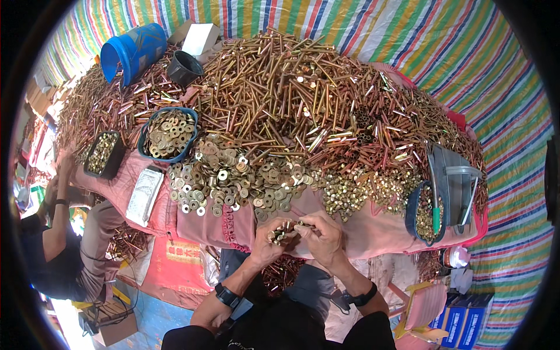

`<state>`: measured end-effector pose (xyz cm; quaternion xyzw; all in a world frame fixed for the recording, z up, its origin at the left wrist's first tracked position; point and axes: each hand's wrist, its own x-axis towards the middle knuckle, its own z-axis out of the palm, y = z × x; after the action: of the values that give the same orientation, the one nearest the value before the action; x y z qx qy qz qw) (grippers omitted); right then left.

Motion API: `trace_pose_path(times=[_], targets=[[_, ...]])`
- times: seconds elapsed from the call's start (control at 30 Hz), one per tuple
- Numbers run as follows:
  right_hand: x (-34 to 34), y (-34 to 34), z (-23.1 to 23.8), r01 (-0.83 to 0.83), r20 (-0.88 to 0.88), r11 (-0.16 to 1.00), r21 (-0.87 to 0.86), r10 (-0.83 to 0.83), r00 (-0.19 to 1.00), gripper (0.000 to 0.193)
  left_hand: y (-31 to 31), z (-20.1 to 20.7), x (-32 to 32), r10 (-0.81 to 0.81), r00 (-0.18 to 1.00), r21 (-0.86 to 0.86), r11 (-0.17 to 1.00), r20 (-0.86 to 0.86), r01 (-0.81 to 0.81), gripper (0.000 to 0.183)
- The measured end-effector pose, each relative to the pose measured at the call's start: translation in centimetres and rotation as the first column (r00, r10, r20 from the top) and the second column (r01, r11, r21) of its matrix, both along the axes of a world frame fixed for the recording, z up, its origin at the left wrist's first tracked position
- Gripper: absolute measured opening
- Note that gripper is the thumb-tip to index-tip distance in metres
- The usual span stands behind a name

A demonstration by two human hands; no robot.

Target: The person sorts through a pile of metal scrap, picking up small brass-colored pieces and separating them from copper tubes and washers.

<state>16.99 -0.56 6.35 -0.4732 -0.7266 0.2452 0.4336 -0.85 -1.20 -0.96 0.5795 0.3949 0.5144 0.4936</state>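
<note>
My left hand (268,240) is closed round a bundle of metal anchor bolts (280,232), their ends pointing up and to the right. Beside it, my right hand (324,238) pinches a small brass-coloured metal fastener (301,226) against the bundle's end; its exact kind is too small to tell. Just beyond my hands lies a heap of flat washers (233,172). A spread of small nuts (364,192) lies to its right. Behind both rises a large pile of long bolts and sleeves (286,87).
A blue basket (142,153) holds washers; a dark tray (119,160) holds nuts. To the right stand a blue tub (413,224) and a grey scoop (440,169). A blue bucket (119,58) lies tipped at the back left. Another person's arm (55,227) works at far left.
</note>
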Motion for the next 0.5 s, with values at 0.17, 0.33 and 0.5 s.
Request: trace_pose_path(times=[0.17, 0.33, 0.5], targets=[[-0.1, 0.0, 0.8, -0.015, 0.038, 0.999, 0.038, 0.013, 0.999, 0.019, 0.1, -0.2, 0.0, -0.005, 1.0, -0.007, 1.0, 0.013, 0.005, 0.032], [-0.2, -0.5, 1.2, -0.009, 0.069, 0.999, 0.041, 0.007, 0.998, 0.02, 0.2, -0.4, 0.0, -0.01, 1.0, 0.03, 1.0, 0.001, 0.01, 0.034], [-0.6, -0.8, 0.8, 0.03, 0.054, 0.993, 0.116, -0.037, 0.998, 0.023, 0.1, -0.4, -0.1, -0.007, 1.0, -0.023, 1.0, 0.016, 0.007, 0.034]])
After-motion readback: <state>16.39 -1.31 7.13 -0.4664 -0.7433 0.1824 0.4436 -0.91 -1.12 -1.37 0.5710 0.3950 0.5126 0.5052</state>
